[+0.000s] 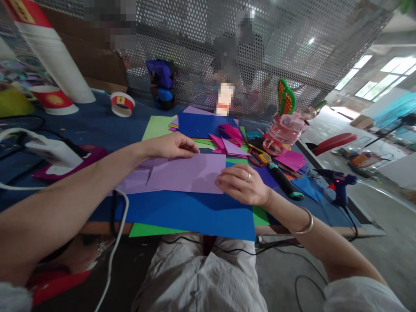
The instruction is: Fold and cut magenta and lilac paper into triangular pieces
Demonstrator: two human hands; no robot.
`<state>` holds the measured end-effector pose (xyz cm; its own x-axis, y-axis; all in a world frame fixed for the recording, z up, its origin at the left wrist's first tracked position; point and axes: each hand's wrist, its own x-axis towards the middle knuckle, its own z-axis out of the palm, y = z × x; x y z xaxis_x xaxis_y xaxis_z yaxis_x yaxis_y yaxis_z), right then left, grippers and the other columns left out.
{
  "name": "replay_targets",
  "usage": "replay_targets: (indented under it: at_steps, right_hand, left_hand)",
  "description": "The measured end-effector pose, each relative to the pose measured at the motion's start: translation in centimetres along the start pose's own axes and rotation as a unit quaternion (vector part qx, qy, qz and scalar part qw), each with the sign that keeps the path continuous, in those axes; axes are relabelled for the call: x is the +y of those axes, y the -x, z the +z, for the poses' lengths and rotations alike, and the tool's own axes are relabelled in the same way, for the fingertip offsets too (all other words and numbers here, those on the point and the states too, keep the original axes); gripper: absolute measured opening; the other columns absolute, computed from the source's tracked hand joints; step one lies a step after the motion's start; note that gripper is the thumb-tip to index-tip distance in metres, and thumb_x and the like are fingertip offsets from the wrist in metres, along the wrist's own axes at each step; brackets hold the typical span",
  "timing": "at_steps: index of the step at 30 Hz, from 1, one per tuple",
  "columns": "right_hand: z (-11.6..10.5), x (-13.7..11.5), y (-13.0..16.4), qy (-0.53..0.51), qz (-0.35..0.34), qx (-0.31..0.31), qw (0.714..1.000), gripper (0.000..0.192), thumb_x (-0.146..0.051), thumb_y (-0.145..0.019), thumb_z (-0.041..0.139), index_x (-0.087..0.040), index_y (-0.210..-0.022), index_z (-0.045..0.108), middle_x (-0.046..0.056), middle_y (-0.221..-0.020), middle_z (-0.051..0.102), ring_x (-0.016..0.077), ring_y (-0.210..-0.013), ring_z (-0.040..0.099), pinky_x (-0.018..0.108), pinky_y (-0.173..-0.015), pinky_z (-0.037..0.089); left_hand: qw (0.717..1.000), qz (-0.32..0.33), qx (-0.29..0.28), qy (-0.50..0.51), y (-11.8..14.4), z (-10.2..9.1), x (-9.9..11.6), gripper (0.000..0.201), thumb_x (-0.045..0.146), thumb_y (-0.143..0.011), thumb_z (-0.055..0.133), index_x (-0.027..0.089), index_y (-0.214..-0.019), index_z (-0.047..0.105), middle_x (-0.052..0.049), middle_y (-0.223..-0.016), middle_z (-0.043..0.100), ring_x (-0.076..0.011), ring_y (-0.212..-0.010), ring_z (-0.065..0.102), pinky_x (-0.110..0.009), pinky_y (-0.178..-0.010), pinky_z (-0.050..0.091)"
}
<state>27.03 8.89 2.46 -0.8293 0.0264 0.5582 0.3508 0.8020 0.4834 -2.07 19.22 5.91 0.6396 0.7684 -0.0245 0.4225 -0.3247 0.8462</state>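
A light purple sheet of paper lies in front of me, looking like a long folded strip. My left hand is at its upper edge, thumb and curled fingers closed on the paper. At the right end, my right hand, with a ring on one finger, has its fingers closed around the short edge. Another purple sheet sticks out on the left, partly under the first. Beneath them is a large blue sheet, with a green sheet showing below it.
Folded pink paper pieces, scissors, a black-handled tool and a pink bottle stand or lie to the right. A blue glue gun is farther right. Paper cups and a white power strip are left.
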Motion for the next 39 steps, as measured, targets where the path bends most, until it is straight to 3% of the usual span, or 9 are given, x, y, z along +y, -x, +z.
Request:
replay_targets:
  at_steps: [4, 10, 17, 22, 24, 27, 29, 34, 39]
  right_hand:
    - [0.1, -1.2, -1.4, -0.038, -0.047, -0.021, 0.998, 0.02, -0.012, -0.105, 0.055, -0.017, -0.101, 0.074, 0.006, -0.11, 0.081, 0.0187, -0.112, 0.072, 0.035, -0.096, 0.058]
    - [1.0, -1.1, -1.0, -0.121, 0.046, -0.046, 0.99, 0.03, -0.007, -0.104, 0.046, -0.01, -0.12, 0.072, 0.013, -0.123, 0.08, 0.0215, -0.119, 0.073, 0.037, -0.101, 0.06]
    - [1.4, -1.1, 0.0, -0.12, 0.071, -0.1, 0.985, 0.035, -0.001, -0.1, 0.045, -0.009, -0.12, 0.073, 0.014, -0.121, 0.08, 0.0223, -0.11, 0.076, 0.039, -0.097, 0.061]
    - [1.3, -1.2, -0.2, -0.106, 0.067, -0.078, 0.989, 0.029, -0.007, -0.103, 0.047, -0.007, -0.115, 0.073, 0.014, -0.11, 0.082, 0.0231, -0.097, 0.078, 0.038, -0.088, 0.062]
    - [1.3, -1.2, -0.2, -0.107, 0.074, -0.086, 0.988, 0.028, -0.009, -0.103, 0.047, -0.008, -0.115, 0.072, 0.014, -0.108, 0.082, 0.0217, -0.093, 0.077, 0.036, -0.086, 0.061]
    - [1.1, -1.3, -0.1, -0.107, 0.093, -0.109, 0.984, 0.026, -0.013, -0.105, 0.048, -0.011, -0.112, 0.073, 0.013, -0.104, 0.082, 0.0192, -0.085, 0.076, 0.033, -0.082, 0.058]
    - [0.8, -1.3, 0.0, -0.112, 0.107, -0.124, 0.98, 0.023, -0.018, -0.106, 0.051, -0.014, -0.107, 0.074, 0.01, -0.096, 0.082, 0.0181, -0.08, 0.075, 0.032, -0.077, 0.056]
    - [0.0, -1.9, 0.4, -0.132, 0.116, -0.11, 0.978, 0.019, -0.024, -0.105, 0.058, -0.015, -0.107, 0.075, 0.009, -0.1, 0.083, 0.0181, -0.084, 0.078, 0.031, -0.075, 0.059]
    - [-0.6, -2.5, 0.6, -0.123, 0.104, -0.068, 0.985, 0.022, -0.018, -0.106, 0.054, -0.011, -0.11, 0.074, 0.009, -0.113, 0.083, 0.0193, -0.097, 0.081, 0.031, -0.084, 0.065]
  left_hand:
    - [0.99, 0.058, 0.009, -0.129, -0.1, -0.1, -0.6, 0.023, 0.035, -0.081, 0.066, 0.021, -0.089, 0.082, -0.004, -0.093, 0.082, -0.0225, -0.089, 0.074, -0.031, -0.085, 0.055]
    - [0.977, 0.15, 0.056, -0.142, 0.2, 3.5, -0.6, 0.025, 0.03, -0.092, 0.057, 0.02, -0.097, 0.08, -0.005, -0.101, 0.081, -0.0217, -0.096, 0.074, -0.034, -0.093, 0.056]
    - [0.916, 0.247, 0.228, -0.218, 1.6, 4.0, 1.7, 0.031, 0.047, -0.1, 0.062, 0.021, -0.114, 0.073, -0.009, -0.119, 0.076, -0.0248, -0.113, 0.068, -0.041, -0.102, 0.053]
    - [0.891, 0.309, 0.14, -0.301, 4.2, 6.2, 2.6, 0.064, 0.074, -0.088, 0.069, 0.016, -0.115, 0.068, -0.011, -0.106, 0.074, -0.0272, -0.099, 0.07, -0.04, -0.089, 0.056]
    - [0.864, 0.32, 0.08, -0.381, 5.2, 7.6, 2.0, 0.061, 0.069, -0.087, 0.071, 0.013, -0.112, 0.069, -0.011, -0.1, 0.075, -0.0274, -0.093, 0.071, -0.038, -0.082, 0.057]
    - [0.824, 0.327, 0.097, -0.452, 6.2, 8.8, 1.0, 0.02, 0.029, -0.101, 0.059, 0.016, -0.099, 0.073, -0.008, -0.095, 0.076, -0.022, -0.085, 0.073, -0.033, -0.075, 0.056]
    - [0.805, 0.339, 0.122, -0.472, 6.8, 9.0, 0.7, 0.027, 0.014, -0.102, 0.048, 0.018, -0.099, 0.075, -0.005, -0.094, 0.078, -0.0178, -0.081, 0.075, -0.029, -0.069, 0.057]
    - [0.758, 0.382, 0.15, -0.507, 9.6, 9.1, 0.1, 0.031, 0.007, -0.104, 0.045, 0.014, -0.107, 0.075, -0.006, -0.103, 0.083, -0.0169, -0.089, 0.08, -0.028, -0.077, 0.063]
    - [0.772, 0.384, 0.15, -0.484, 13.5, 9.4, -1.0, 0.025, 0.007, -0.102, 0.052, 0.014, -0.112, 0.073, -0.008, -0.114, 0.082, -0.021, -0.103, 0.079, -0.034, -0.096, 0.063]
